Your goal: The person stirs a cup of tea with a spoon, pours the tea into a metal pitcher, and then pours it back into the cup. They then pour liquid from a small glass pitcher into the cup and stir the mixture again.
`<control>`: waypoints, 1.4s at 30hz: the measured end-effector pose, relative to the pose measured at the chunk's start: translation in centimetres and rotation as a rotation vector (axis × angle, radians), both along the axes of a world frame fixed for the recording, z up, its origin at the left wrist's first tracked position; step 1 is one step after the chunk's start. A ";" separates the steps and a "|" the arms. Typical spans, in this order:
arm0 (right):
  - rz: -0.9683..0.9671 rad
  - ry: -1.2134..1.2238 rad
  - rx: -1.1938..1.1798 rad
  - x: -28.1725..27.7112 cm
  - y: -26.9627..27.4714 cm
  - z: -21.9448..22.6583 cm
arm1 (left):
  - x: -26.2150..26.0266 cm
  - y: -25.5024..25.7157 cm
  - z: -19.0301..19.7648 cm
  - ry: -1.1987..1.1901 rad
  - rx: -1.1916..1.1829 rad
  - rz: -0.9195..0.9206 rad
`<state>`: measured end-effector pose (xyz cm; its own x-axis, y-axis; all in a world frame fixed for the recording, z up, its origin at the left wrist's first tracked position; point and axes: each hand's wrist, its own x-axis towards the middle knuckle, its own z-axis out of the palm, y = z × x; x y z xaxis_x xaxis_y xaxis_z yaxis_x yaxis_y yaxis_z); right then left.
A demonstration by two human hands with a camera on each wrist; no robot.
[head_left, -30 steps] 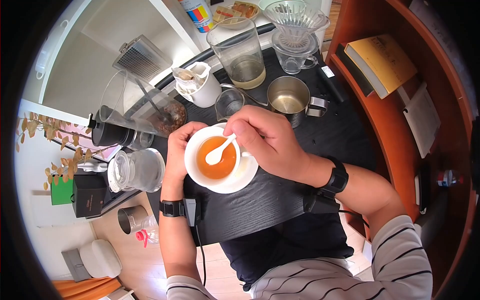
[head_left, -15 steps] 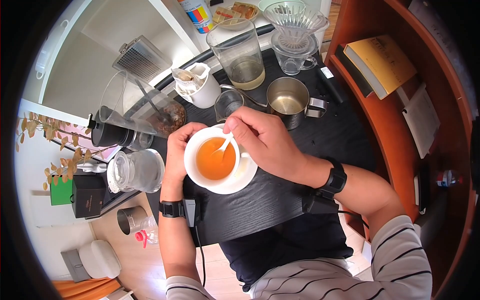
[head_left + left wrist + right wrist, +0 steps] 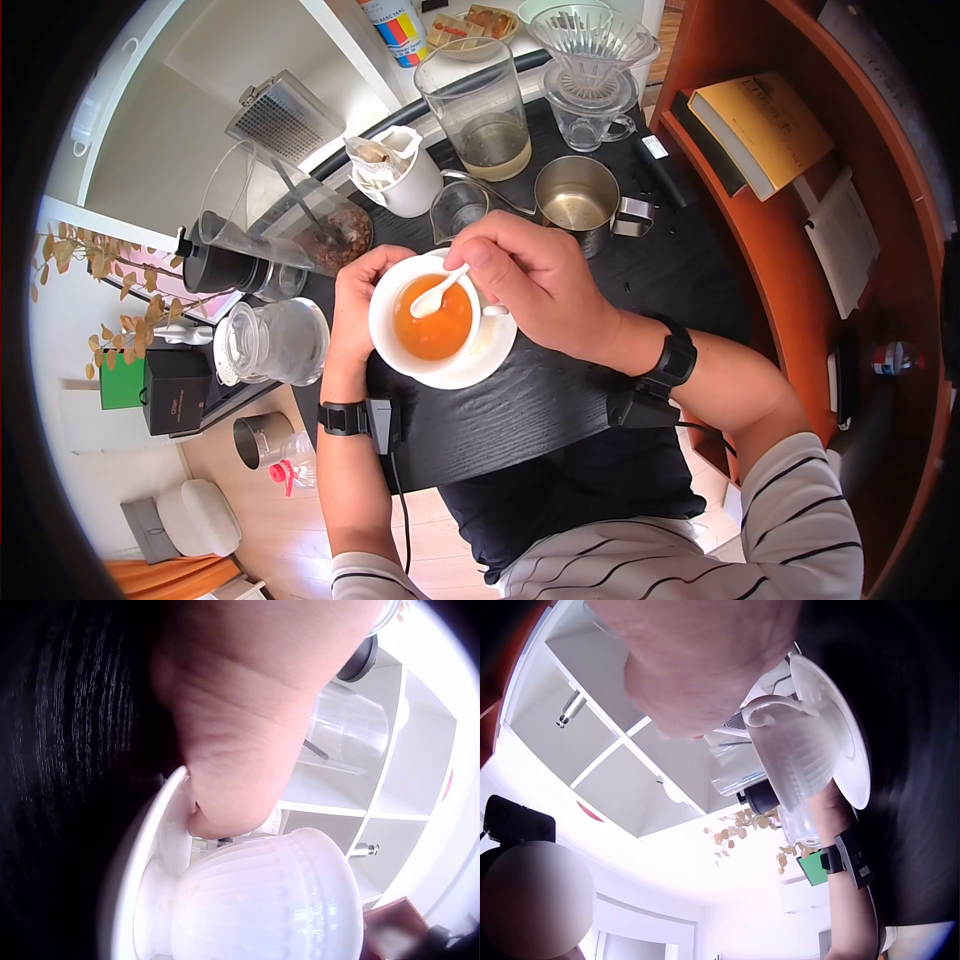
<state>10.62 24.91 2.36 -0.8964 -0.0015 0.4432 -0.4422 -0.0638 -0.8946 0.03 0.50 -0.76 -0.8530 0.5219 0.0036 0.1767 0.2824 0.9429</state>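
A white cup (image 3: 386, 342) of amber liquid stands on a white saucer (image 3: 497, 347). My left hand (image 3: 358, 300) grips the saucer at its left side; in the left wrist view that hand (image 3: 240, 712) has a fingertip between the saucer (image 3: 141, 847) and the ribbed cup (image 3: 262, 900). Above the cup's right rim, my right hand (image 3: 540, 282) pinches the handle of a small white spoon (image 3: 430, 301), whose bowl is at the liquid. In the right wrist view the right hand (image 3: 705, 667) is near the cup's (image 3: 795, 754) handle, and the spoon is hidden.
Behind the cup are a small glass pitcher (image 3: 460, 207), white mug (image 3: 412, 188), tall glass (image 3: 485, 105), metal cup (image 3: 577, 195) and glass dripper (image 3: 592, 60). Glass vessels (image 3: 272, 338) stand at left. A bookshelf (image 3: 720, 220) rises at right.
The spoon bowl dipped into the liquid half a second ago and now shows again, farther left in the cup. My right hand shifted slightly with it; the left hand stayed in place.
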 end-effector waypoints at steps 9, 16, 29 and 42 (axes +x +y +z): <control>-0.039 -0.115 0.035 -0.8 -0.6 -1.0 | 0.1 0.1 0.3 0.012 0.007 -0.011; 0.002 -0.164 0.033 -0.3 -0.3 -0.4 | 0.1 0.0 0.0 0.014 0.004 -0.002; 0.012 -0.019 -0.023 -0.1 -0.2 0.0 | -0.1 0.0 -0.1 0.018 -0.003 0.001; -0.019 -0.133 0.053 -0.5 -0.4 -0.8 | 0.1 0.1 0.0 0.037 -0.015 0.006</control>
